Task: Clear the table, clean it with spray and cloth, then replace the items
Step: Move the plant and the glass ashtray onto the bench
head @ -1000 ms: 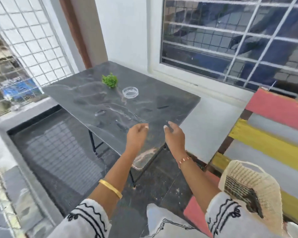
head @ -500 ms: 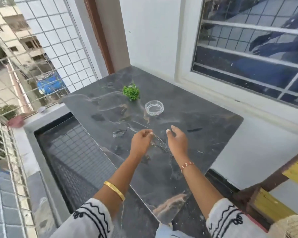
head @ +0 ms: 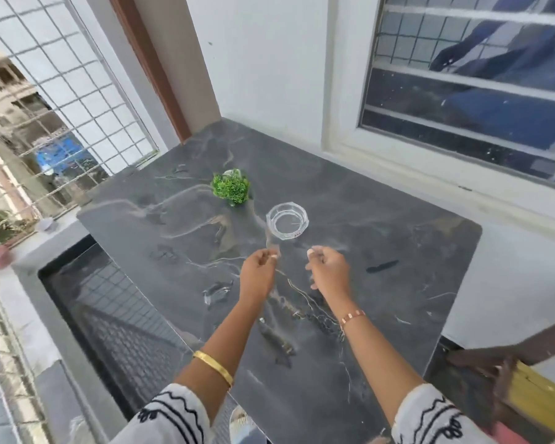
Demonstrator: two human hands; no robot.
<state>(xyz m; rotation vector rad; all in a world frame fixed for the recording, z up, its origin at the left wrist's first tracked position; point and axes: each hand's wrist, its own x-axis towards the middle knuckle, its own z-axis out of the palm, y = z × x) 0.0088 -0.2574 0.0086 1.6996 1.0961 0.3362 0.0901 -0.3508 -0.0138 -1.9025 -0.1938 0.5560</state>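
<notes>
Clearing has barely begun: plant (head: 230,189) and dish (head: 287,221) sit on the tabletop (head: 398,251) (no spray or cloth visible), left hand (head: 257,273) and right hand (head: 329,272) loosely curled, empty.

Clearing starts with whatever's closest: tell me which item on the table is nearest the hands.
The clear glass dish, just beyond the fingertips of both hands. The small green plant sits farther back, toward the wall.

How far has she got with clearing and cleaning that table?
Nothing looks done: the small green plant and the clear glass dish are on the dark marble table. Both the left hand and the right hand reach, empty, toward the dish. No spray or cloth shows; clearing, cleaning and replacing remain.
</notes>
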